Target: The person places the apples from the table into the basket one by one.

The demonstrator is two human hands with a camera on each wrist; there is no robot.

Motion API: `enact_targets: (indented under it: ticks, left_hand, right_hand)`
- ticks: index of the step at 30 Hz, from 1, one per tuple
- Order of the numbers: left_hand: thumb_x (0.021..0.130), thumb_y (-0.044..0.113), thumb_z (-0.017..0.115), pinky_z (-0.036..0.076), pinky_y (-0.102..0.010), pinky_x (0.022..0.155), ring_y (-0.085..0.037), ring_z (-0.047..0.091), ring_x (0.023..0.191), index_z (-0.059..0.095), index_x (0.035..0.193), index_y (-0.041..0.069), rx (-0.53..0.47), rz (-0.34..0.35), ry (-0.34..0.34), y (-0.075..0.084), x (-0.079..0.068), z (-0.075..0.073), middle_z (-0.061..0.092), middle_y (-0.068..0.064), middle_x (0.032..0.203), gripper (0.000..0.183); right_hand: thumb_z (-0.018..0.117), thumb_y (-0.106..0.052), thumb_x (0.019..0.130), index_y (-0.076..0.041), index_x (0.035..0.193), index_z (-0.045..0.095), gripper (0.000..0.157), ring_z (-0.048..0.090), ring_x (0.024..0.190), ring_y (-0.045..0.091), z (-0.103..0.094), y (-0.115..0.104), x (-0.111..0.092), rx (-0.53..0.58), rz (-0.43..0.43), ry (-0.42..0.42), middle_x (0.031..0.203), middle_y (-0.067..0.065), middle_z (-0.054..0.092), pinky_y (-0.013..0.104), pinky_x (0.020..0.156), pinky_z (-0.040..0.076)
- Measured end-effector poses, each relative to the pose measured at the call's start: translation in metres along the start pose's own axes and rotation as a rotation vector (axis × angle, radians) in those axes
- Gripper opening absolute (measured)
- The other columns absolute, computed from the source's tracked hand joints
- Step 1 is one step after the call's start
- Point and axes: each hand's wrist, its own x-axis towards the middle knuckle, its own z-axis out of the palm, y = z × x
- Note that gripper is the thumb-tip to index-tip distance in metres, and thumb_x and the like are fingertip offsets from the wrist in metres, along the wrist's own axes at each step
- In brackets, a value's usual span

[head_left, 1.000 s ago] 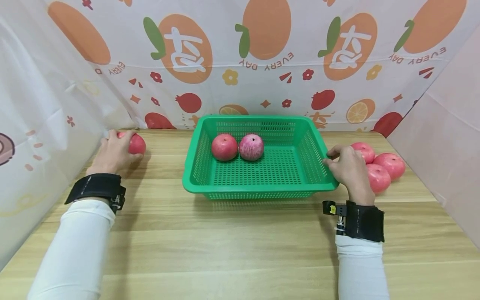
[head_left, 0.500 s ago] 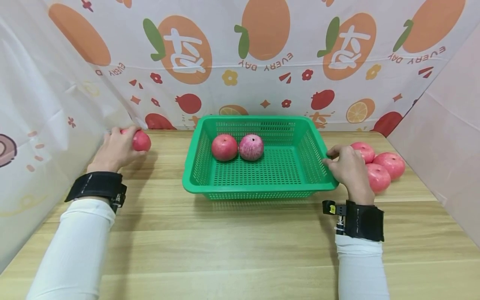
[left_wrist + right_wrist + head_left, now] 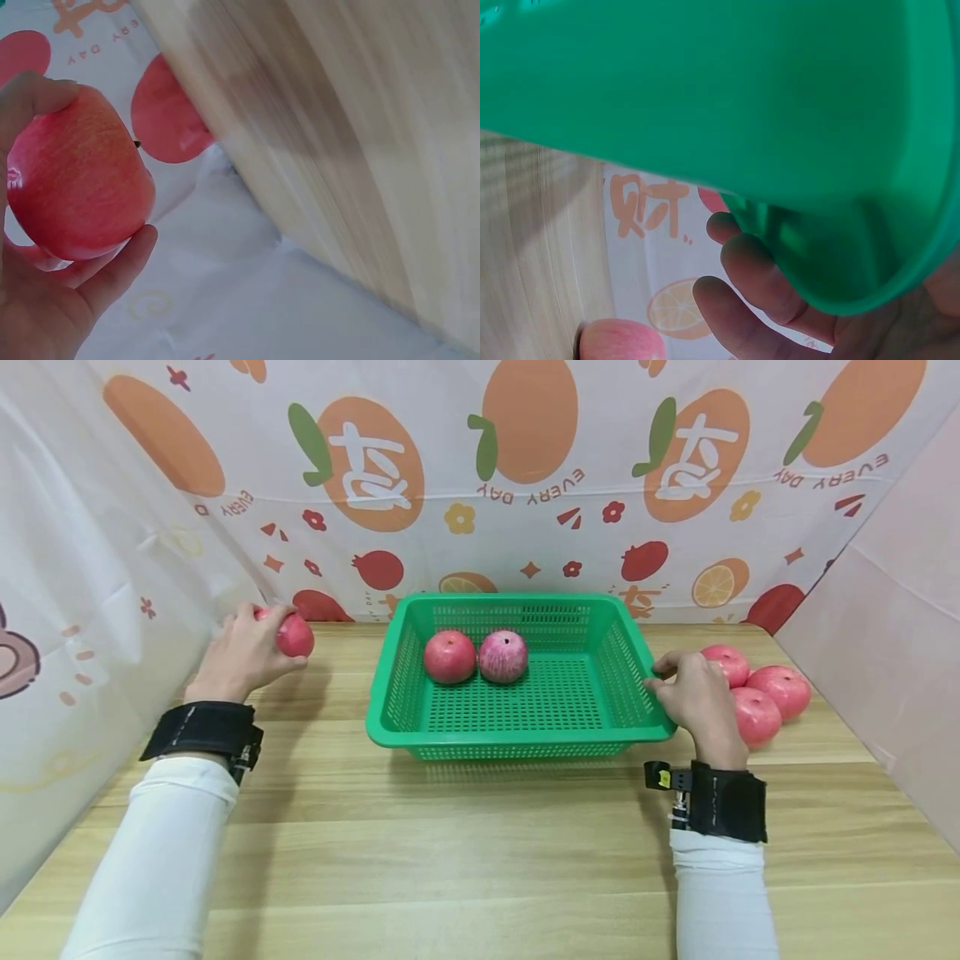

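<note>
At the left of the head view, my left hand (image 3: pixel 243 652) grips a red apple (image 3: pixel 295 635), thumb on one side and fingers on the other. The left wrist view shows the apple (image 3: pixel 82 180) large, its short dark stem facing away from the palm, the wooden table off to one side. My right hand (image 3: pixel 696 693) holds the right rim of a green plastic basket (image 3: pixel 517 736), fingers curled under the edge. Inside the basket, toward its left, a red apple (image 3: pixel 450 657) and a streaked purplish-pink round fruit (image 3: pixel 503 656) sit side by side.
Several pinkish-red apples, one of them the front apple (image 3: pixel 756 717), cluster on the wooden table (image 3: pixel 480 860) just right of my right hand. A fruit-printed white cloth (image 3: pixel 465 552) stands behind the table and along its left side.
My left hand has moved a little to the right with the apple in its grip. The right hand and basket stay where they were.
</note>
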Motion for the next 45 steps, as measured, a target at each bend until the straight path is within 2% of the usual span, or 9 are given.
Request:
enact_targets:
  ticks: [8,17,32,41,45]
  left_hand:
    - [0.083,0.024,0.079,0.044,-0.075,0.077,-0.059,0.038,0.108,0.046,0.142,0.004,-0.029,0.024,0.03,0.018,0.006,-0.009,0.035,-0.039,0.126,0.071]
    - [0.082,0.025,0.079,0.047,-0.073,0.078,-0.055,0.04,0.11,0.047,0.143,0.006,-0.028,0.055,0.02,0.04,0.009,-0.017,0.037,-0.035,0.127,0.071]
    - [0.08,0.021,0.079,0.047,-0.07,0.08,-0.055,0.043,0.11,0.05,0.143,0.005,-0.017,0.147,0.088,0.064,0.013,-0.027,0.042,-0.033,0.127,0.071]
    - [0.081,0.022,0.077,0.048,-0.071,0.082,-0.054,0.042,0.114,0.05,0.145,0.007,-0.006,0.165,0.081,0.078,0.014,-0.033,0.041,-0.033,0.133,0.07]
    - [0.082,0.022,0.076,0.049,-0.071,0.08,-0.052,0.043,0.113,0.05,0.144,0.007,0.003,0.185,0.086,0.086,0.015,-0.034,0.043,-0.031,0.13,0.069]
  right_hand:
    - [0.067,-0.009,0.098,0.013,0.116,0.065,0.029,0.066,0.082,0.038,-0.001,0.0,0.0,0.004,0.001,-0.002,0.105,0.03,0.066,0.049,0.074,0.06]
    - [0.067,-0.009,0.098,0.013,0.117,0.065,0.029,0.066,0.083,0.039,0.001,0.001,0.0,0.012,0.001,-0.011,0.106,0.03,0.066,0.05,0.076,0.06]
    - [0.066,-0.009,0.098,0.014,0.117,0.064,0.03,0.067,0.083,0.039,0.0,0.0,0.0,0.019,0.004,-0.015,0.106,0.03,0.065,0.049,0.074,0.06]
    - [0.066,-0.009,0.098,0.014,0.117,0.064,0.029,0.068,0.083,0.04,-0.001,0.0,0.0,0.02,-0.009,-0.01,0.107,0.031,0.065,0.05,0.075,0.06]
    - [0.066,-0.009,0.098,0.014,0.118,0.064,0.03,0.068,0.083,0.04,-0.001,0.0,0.0,0.027,-0.002,-0.015,0.107,0.031,0.065,0.05,0.075,0.06]
